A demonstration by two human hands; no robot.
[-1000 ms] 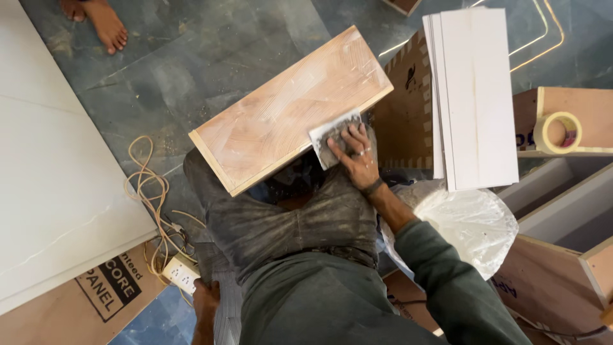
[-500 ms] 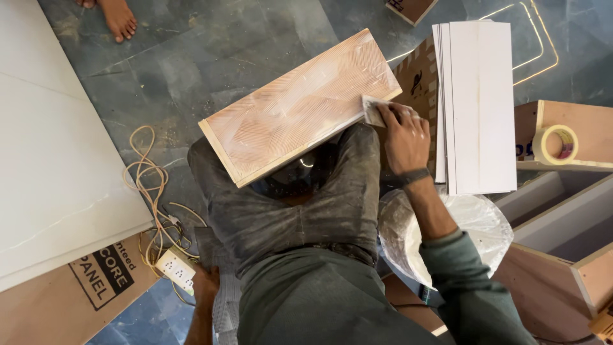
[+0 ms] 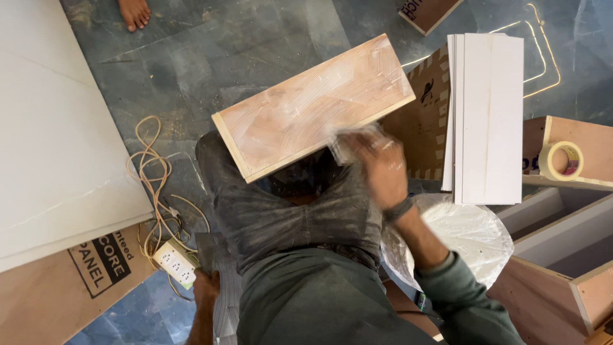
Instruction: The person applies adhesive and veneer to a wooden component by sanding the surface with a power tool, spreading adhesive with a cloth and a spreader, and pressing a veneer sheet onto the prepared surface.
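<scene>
While my right hand [image 3: 382, 167] shows only as a blur, I can make out its grip clamped on a small pale sanding pad [image 3: 348, 142], pressed against the near edge of the wooden board [image 3: 313, 105]. That board rests tilted across my knees above the stone floor [image 3: 211, 51], its face streaked white. My left hand [image 3: 205, 289] sits low by the bottom edge, half hidden beside my trousers; I cannot tell whether its grip is clenched. A white power strip [image 3: 175, 262] lies just beside it.
</scene>
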